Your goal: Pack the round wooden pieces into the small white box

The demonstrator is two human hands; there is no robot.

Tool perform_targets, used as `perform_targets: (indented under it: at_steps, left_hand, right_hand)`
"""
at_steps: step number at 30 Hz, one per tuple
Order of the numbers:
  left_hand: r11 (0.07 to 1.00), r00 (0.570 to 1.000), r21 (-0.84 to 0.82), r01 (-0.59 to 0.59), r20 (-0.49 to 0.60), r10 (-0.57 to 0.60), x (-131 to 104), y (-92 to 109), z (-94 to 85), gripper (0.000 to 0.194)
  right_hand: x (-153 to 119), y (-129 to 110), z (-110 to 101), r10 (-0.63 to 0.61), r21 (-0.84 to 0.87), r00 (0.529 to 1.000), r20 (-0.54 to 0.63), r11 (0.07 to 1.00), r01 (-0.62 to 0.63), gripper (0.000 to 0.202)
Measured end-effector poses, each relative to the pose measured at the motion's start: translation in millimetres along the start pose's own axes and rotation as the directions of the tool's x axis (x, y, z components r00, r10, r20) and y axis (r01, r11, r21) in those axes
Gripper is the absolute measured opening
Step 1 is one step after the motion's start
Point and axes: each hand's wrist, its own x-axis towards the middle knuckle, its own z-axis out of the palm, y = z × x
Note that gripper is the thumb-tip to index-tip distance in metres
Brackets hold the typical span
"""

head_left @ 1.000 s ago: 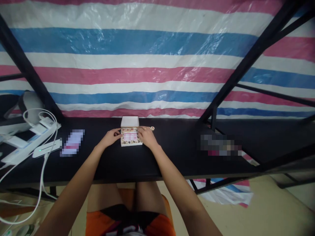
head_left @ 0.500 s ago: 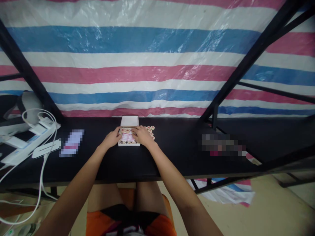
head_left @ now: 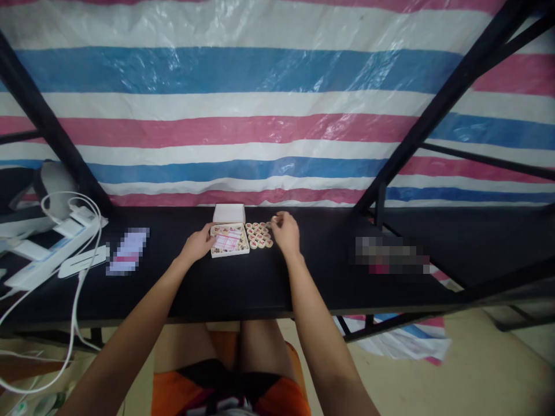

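A small white box (head_left: 230, 254) holds round xiangqi pieces with a folded paper of pink lines (head_left: 228, 239) lying across them. My left hand (head_left: 198, 244) grips the box's left wall, thumb over the rim. Beside the box, several wooden xiangqi pieces with red characters (head_left: 259, 236) lie in close rows on the black table. At the right end of these rows is my right hand (head_left: 286, 232), fingers pinched on a pale xiangqi piece (head_left: 274, 219), partly hidden. Behind the box stands its white lid (head_left: 229, 213).
Left on the table (head_left: 225, 289) are a blurred-out phone-like item (head_left: 129, 251), a white flat device (head_left: 84, 261) and a power strip (head_left: 56, 248) with looping white cables. A blurred item (head_left: 392, 255) lies at right. Black metal bars (head_left: 416, 133) and a striped sheet (head_left: 260, 104) stand behind.
My right hand has moved from over the box to the right end of the loose pieces, uncovering them. My left hand stays at the box, which has turned slightly and shifted right.
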Motion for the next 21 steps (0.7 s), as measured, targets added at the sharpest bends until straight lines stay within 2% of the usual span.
perform_targets:
  at_steps: [3,5,7,9,14,21]
  left_hand:
    - [0.994,0.999,-0.107,-0.03,-0.024,0.028,4,-11,4.1,0.05]
    - [0.984,0.998,-0.17,-0.056,-0.038,0.05,6,-16,6.8,0.048]
    - [0.974,0.997,-0.211,-0.08,-0.039,0.074,8,-19,8.4,0.048]
    - [0.969,0.995,-0.229,-0.098,-0.03,0.093,8,-20,8.8,0.048]
    - [0.964,0.995,-0.245,-0.103,-0.024,0.1,7,-20,7.5,0.047]
    - [0.96,0.994,-0.257,-0.112,-0.016,0.112,6,-20,6.0,0.046]
  right_hand:
    - [2,35,-6,0.284,-0.093,0.957,0.052,0.956,-0.279,0.023]
    - [1,46,-5,0.359,-0.117,0.926,0.117,0.931,-0.347,0.017]
    - [0,47,0,0.343,-0.1,0.924,0.172,0.939,-0.33,0.013]
    - [-1,42,6,0.272,-0.063,0.939,0.209,0.962,-0.265,0.012]
    - [-1,35,17,0.125,-0.008,0.965,0.23,0.992,-0.126,0.016]
    - [1,34,18,0.118,0.092,0.961,0.251,0.985,-0.145,0.016]
